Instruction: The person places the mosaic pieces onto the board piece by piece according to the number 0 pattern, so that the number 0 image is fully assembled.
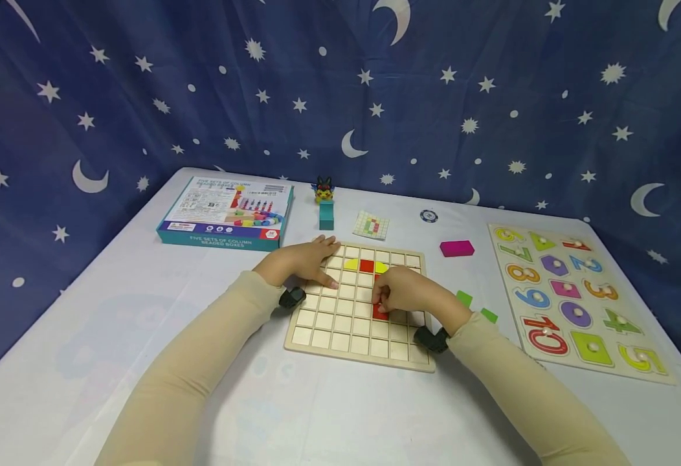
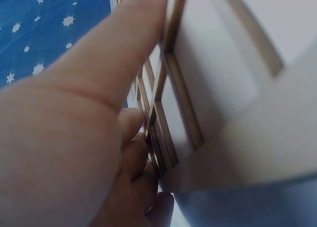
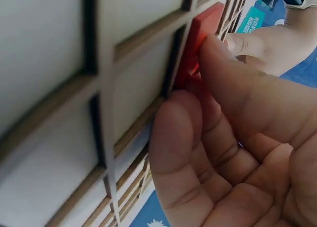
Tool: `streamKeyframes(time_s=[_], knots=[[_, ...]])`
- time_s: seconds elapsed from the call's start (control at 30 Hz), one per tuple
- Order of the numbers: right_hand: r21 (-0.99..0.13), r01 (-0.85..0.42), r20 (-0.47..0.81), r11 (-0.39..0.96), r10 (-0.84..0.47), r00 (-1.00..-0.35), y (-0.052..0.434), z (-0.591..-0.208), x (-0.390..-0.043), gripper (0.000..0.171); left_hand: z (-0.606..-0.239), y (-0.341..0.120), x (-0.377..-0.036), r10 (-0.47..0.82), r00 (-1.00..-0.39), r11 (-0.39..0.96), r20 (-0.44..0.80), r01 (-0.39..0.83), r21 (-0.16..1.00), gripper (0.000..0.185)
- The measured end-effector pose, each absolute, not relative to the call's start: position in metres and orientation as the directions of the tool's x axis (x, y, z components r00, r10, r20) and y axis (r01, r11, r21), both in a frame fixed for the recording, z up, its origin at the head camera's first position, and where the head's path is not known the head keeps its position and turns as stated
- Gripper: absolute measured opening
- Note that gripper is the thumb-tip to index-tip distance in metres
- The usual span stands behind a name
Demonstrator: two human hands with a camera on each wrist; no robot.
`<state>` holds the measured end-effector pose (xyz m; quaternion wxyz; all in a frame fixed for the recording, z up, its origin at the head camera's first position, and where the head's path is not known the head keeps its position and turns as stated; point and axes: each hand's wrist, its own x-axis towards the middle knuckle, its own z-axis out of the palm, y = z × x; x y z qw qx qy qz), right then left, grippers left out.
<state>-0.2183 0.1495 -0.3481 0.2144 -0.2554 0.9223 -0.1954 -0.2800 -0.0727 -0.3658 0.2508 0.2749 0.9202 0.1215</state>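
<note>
A wooden grid board [image 1: 340, 336] lies in the middle of the white table. My left hand [image 1: 308, 260] rests flat on its upper left corner, fingers straight; the left wrist view shows the thumb [image 2: 109, 64] lying along the board's frame [image 2: 213, 78]. My right hand [image 1: 397, 294] sits over the board's right middle, fingers curled, pinching a red piece [image 1: 380, 314] in a cell. Close up, the right wrist view shows the fingertips [image 3: 223, 54] on that red piece [image 3: 203, 34]. A yellow, red and yellow row of pieces [image 1: 366, 265] sits in the board's second row from the top.
A teal toy box [image 1: 226, 212] lies at the back left. Behind the board stand a teal block [image 1: 326, 215] with a small figure, a pattern card [image 1: 371, 224] and a round chip [image 1: 428, 215]. A magenta block [image 1: 456, 248], green pieces [image 1: 464, 298] and a number puzzle [image 1: 573, 298] lie to the right.
</note>
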Motion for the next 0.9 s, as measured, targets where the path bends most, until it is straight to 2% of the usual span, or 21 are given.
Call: streamKeyframes(time_s=[0.23,0.53,0.9], knots=[[-0.499,-0.358,-0.290,0.789,-0.542,-0.789,0.159,-0.337,-0.217,0.007,-0.366,-0.072,-0.282,0.567,-0.720,0.820,-0.399,0.446,0.360,0.097],[-0.505,-0.292,-0.305,0.812,-0.484,-0.820,0.199,-0.328,-0.214,0.007,-0.366,-0.072,-0.282,0.566,-0.719,0.822,-0.403,0.454,0.344,0.097],[-0.515,-0.254,-0.333,0.819,-0.464,-0.821,0.241,-0.334,-0.202,0.011,-0.364,-0.071,-0.280,0.565,-0.719,0.822,-0.404,0.450,0.348,0.097]])
